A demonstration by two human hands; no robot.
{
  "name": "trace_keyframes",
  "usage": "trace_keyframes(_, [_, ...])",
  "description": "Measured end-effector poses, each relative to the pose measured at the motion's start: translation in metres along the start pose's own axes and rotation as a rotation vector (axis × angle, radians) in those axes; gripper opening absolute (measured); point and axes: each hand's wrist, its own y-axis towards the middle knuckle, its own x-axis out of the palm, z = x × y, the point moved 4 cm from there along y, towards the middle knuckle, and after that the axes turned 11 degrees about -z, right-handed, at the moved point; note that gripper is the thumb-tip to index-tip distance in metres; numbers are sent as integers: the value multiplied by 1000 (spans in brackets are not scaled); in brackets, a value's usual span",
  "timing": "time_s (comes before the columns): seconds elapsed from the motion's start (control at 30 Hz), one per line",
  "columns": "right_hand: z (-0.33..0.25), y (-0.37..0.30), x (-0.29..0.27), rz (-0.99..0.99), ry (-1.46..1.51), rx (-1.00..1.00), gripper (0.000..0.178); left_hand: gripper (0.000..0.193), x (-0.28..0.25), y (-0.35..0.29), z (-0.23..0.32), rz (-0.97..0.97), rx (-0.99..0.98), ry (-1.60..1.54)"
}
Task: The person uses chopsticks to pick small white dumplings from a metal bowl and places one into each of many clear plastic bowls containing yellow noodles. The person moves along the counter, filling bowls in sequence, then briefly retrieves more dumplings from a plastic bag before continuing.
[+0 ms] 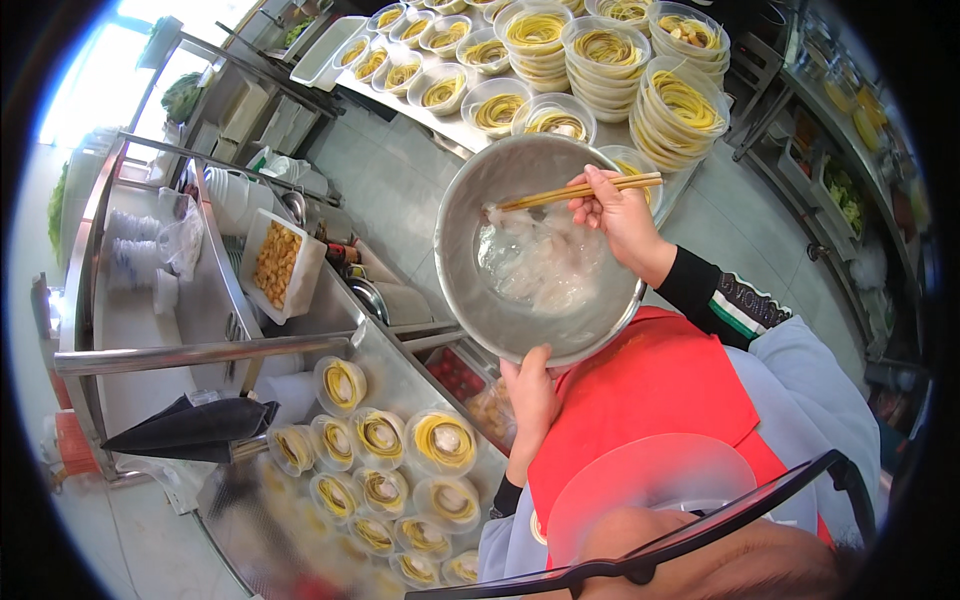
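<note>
A round metal bowl (458, 255) is tilted in front of me, and my left hand (533, 390) grips its near rim. Inside lie wet, pale, translucent pieces (550, 265) that look like raw meat or fish, with some cloudy liquid. My right hand (612, 208) is closed around a pair of wooden chopsticks (548, 197) over the bowl's far right side. Their tips reach the pale pieces near the far left wall. Just beyond the bowl, a plastic bowl of yellow noodle-like strands (556, 122) stands on the far table.
Stacked plastic bowls of yellow strands (605, 70) crowd the far table. At the lower left, more bowls (443, 440) with pale toppings cover a steel counter. A white tub of brown chunks (283, 265) and a metal rail (190, 355) lie left. Shelving (850, 130) stands right.
</note>
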Motion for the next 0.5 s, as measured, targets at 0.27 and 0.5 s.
trace_keyframes(0.27, [-8,-9,3,27,212,134,35,45,-4,4,-4,-36,-15,-79])
trace_keyframes(0.5, [-47,3,-1,-60,196,32,35,40,-18,2,-5,13,17,52])
